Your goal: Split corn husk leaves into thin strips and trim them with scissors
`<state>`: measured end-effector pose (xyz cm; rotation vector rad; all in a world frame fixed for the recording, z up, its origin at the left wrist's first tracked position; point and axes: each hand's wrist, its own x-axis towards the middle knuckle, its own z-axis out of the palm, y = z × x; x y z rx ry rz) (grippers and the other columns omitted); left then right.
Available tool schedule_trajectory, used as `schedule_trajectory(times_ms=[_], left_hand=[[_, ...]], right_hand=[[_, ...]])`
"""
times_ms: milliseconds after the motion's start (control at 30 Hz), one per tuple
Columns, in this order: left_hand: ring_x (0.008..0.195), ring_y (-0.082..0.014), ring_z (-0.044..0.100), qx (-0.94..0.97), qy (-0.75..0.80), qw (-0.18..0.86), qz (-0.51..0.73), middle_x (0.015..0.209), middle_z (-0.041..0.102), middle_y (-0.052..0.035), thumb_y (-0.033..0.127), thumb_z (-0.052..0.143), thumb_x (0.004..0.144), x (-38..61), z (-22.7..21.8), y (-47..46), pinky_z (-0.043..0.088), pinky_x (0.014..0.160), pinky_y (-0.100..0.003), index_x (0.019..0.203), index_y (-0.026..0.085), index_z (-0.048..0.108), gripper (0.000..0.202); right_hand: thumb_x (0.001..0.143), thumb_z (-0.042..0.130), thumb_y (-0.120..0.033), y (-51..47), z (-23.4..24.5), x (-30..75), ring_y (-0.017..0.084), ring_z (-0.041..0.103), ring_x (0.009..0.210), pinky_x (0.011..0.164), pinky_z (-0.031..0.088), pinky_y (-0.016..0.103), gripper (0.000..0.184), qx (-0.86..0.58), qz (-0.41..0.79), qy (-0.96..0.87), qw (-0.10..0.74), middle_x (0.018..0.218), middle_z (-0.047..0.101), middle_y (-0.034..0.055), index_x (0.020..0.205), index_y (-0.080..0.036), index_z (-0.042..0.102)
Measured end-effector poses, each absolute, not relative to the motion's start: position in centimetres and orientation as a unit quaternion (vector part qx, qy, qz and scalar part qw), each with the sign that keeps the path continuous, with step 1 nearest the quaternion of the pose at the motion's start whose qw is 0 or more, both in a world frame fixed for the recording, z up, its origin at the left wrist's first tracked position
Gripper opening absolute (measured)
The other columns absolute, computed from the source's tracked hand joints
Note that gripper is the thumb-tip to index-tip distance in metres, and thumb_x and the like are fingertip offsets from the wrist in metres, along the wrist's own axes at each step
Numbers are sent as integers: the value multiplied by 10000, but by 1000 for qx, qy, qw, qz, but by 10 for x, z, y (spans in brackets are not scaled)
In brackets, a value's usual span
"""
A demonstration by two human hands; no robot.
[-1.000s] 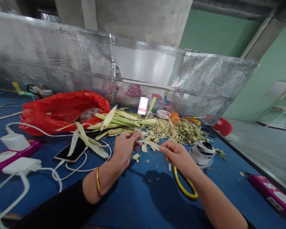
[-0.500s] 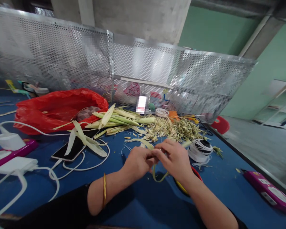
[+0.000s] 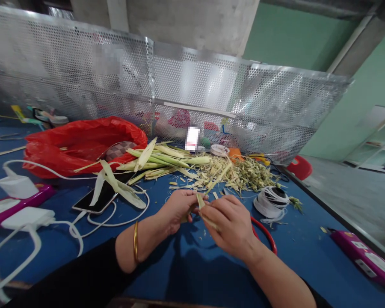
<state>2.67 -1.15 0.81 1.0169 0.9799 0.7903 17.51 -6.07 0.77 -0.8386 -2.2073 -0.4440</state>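
Note:
My left hand point(image 3: 179, 209), with a gold bangle at the wrist, is closed in a pinch on a pale green plant strip point(image 3: 199, 200). Close beside it, my right hand point(image 3: 229, 222) also has its fingers closed on the strip. Part of the strip is hidden by the fingers. Beyond the hands lie a bundle of long green stalks and leaves point(image 3: 167, 159) and a heap of chopped plant bits point(image 3: 216, 171). A red curved handle point(image 3: 269, 237) shows partly behind my right wrist. To its upper right stands a spool of white cord point(image 3: 269, 203).
On the left are a red plastic bag point(image 3: 57, 149), a phone point(image 3: 99, 194) under loose leaves, white cables and a purple power strip point(image 3: 41, 194). Another purple power strip point(image 3: 362, 256) lies at the right edge. A perforated metal screen point(image 3: 192, 81) closes off the back.
The strip's loop below the hands is gone from sight, and a strip end now points up between the fingers. My right hand has turned and moved slightly lower; the hands are a little further apart.

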Motion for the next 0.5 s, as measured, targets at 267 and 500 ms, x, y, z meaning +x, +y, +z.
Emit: schedule_trajectory(times_ms=[267, 500], left_hand=[[567, -90, 643, 288, 381, 801, 361, 731, 686, -58, 167, 597, 807, 18, 18, 1, 338, 342, -105, 785, 109, 646, 79], [609, -90, 636, 286, 357, 797, 393, 772, 688, -37, 161, 638, 786, 16, 19, 1, 506, 542, -154, 810, 139, 670, 45]], right_hand=[[891, 460, -104, -62, 0, 168, 183, 556, 683, 718, 410, 363, 177, -254, -323, -889, 204, 753, 610, 61, 960, -124, 622], [887, 435, -153, -59, 4, 166, 184, 557, 745, 763, 416, 361, 209, -281, -207, -903, 249, 788, 628, 63, 994, -149, 614]])
